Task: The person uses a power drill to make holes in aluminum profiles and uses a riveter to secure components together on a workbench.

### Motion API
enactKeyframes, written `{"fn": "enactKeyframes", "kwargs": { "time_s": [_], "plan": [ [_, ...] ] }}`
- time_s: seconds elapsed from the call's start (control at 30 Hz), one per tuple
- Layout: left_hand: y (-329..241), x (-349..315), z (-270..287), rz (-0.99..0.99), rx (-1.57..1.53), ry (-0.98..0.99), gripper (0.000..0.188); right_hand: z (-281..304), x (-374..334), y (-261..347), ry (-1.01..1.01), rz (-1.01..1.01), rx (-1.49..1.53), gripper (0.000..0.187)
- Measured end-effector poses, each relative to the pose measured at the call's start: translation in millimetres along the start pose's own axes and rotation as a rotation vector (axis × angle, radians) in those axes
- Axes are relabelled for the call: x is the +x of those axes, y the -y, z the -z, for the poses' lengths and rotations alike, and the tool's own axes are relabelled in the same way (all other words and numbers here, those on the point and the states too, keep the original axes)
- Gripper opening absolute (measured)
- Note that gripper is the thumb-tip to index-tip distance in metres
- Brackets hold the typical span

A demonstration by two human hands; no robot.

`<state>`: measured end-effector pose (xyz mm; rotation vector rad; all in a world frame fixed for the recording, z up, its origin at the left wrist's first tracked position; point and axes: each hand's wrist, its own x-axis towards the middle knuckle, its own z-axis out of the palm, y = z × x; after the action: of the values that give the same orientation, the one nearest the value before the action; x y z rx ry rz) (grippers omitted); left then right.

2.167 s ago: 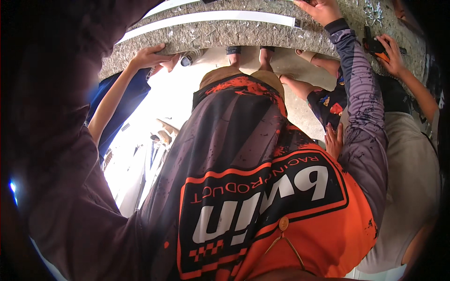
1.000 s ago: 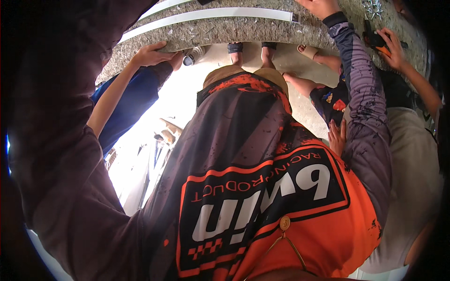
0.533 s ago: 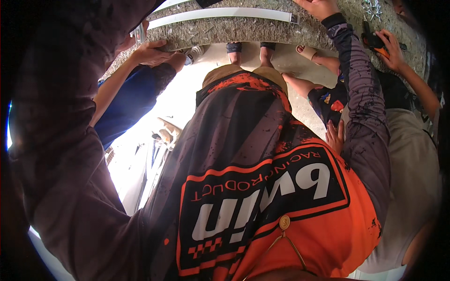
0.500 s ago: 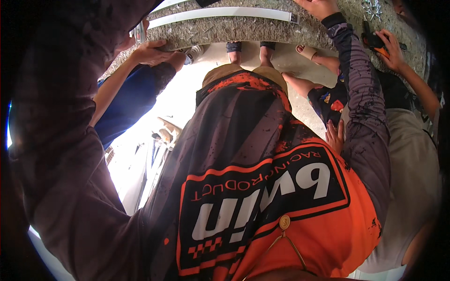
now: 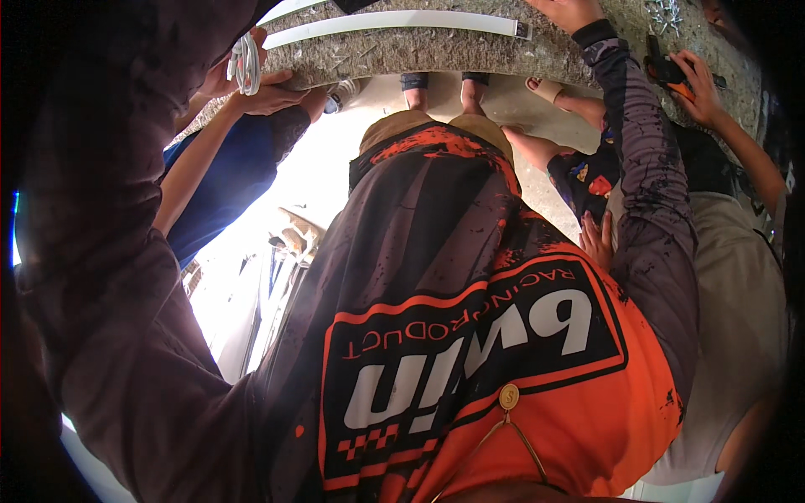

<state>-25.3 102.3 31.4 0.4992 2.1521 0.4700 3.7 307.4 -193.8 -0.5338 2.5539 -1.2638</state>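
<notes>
My right hand is at the top edge, just beyond the right end of a long white strip with a dark end piece. The frame cuts off most of its fingers, so its grip does not show. My left sleeve rises along the left side and leaves at the top; the left hand lies outside the picture. Both pieces of white strip, the long one and a second behind it, lie on a rough, worn work surface. A dark object shows partly at the top edge.
At left, another person's hands hold a bundled white cable by the surface's edge. At right, a co-worker's hand is on a black and orange tool. Small metal pieces lie beyond. Bare legs show beneath.
The white cable bundle in the left person's hands has come further into view. My arms have barely moved, and the view has shifted slightly.
</notes>
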Motion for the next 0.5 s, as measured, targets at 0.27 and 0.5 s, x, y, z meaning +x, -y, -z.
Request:
{"fn": "enactKeyframes", "kwargs": {
  "time_s": [0.27,0.5],
  "plan": [
    [10.1,5.3,0.3,-0.101,0.038,-0.006,0.044,-0.3,0.0,0.9,0.002,0.005,0.000,0.032],
    [14.5,6.4,3.1,-0.141,0.012,0.025,0.043,0.0,-0.5,1.3,-0.001,0.014,-0.002,0.033]
  ]
}}
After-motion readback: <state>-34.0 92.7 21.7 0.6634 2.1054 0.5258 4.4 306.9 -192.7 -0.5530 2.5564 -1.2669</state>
